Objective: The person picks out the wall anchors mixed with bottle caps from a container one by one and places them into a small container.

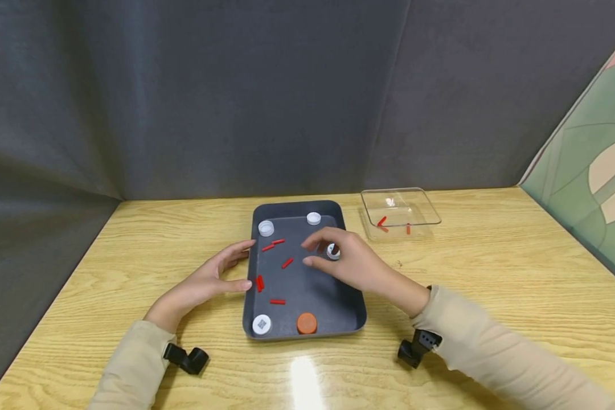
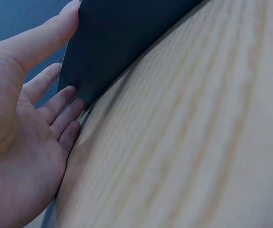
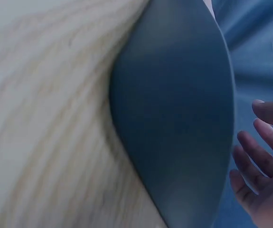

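Note:
A dark grey tray [image 1: 307,336] lies on the wooden table, holding several short red sticks [image 1: 287,263], several white bottle caps [image 1: 266,228] and an orange cap [image 1: 306,323]. At its left side is my left hand [image 1: 210,279], thumb at the rim and the fingers extended along the outer wall; the left wrist view shows those fingertips against the tray wall [image 2: 112,42]. Over the right half of the tray hovers my right hand [image 1: 351,259], its thumb and bent fingers apart with nothing between them. It partly covers a white cap [image 1: 333,251] by the right wall.
Behind and right of the tray stands a clear plastic box [image 1: 401,208] with a few red sticks [image 1: 382,221] inside. A dark grey curtain [image 1: 266,102] rises along the table's back edge, and a green patterned panel [image 1: 589,165] borders the right side.

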Motion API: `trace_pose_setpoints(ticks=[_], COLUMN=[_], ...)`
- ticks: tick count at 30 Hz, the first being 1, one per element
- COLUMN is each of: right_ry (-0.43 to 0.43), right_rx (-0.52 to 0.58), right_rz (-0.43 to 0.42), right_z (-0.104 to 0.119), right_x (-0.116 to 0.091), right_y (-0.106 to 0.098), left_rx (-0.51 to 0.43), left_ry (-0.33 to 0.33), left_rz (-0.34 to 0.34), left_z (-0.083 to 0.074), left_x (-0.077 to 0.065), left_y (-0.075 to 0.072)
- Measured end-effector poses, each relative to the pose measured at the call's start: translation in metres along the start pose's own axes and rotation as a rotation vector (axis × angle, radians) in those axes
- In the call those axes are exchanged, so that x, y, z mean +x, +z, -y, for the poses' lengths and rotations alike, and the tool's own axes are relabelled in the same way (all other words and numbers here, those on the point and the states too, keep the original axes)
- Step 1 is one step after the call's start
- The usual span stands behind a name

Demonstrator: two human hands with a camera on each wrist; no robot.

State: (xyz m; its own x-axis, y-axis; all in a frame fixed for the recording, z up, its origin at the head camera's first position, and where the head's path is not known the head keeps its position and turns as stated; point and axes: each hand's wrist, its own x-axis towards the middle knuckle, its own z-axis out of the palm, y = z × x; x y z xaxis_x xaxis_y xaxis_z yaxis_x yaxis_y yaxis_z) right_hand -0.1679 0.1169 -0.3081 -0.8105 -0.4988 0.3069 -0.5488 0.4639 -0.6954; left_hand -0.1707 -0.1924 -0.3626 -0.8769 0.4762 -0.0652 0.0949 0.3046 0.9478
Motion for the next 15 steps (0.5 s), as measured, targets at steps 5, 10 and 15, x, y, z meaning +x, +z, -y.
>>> trace_pose_setpoints(ticks=[5, 10, 15], right_ry=[-0.023, -0.021, 0.000], right_rx=[0.003, 0.033, 0.048], right_rz=[0.047, 0.084, 0.126], right_z=[0.005, 0.009, 0.013], right_x=[0.001, 0.001, 0.003], right_y=[0.012, 0.022, 0.030], left_rx=[-0.005, 0.004, -0.009], left_ry=[-0.010, -0.017, -0.014], left_rz=[0.005, 0.004, 0.009], left_z=[0.000, -0.001, -0.001], left_x=[0.001, 0.001, 0.000], left_y=[0.000, 0.000, -0.001])
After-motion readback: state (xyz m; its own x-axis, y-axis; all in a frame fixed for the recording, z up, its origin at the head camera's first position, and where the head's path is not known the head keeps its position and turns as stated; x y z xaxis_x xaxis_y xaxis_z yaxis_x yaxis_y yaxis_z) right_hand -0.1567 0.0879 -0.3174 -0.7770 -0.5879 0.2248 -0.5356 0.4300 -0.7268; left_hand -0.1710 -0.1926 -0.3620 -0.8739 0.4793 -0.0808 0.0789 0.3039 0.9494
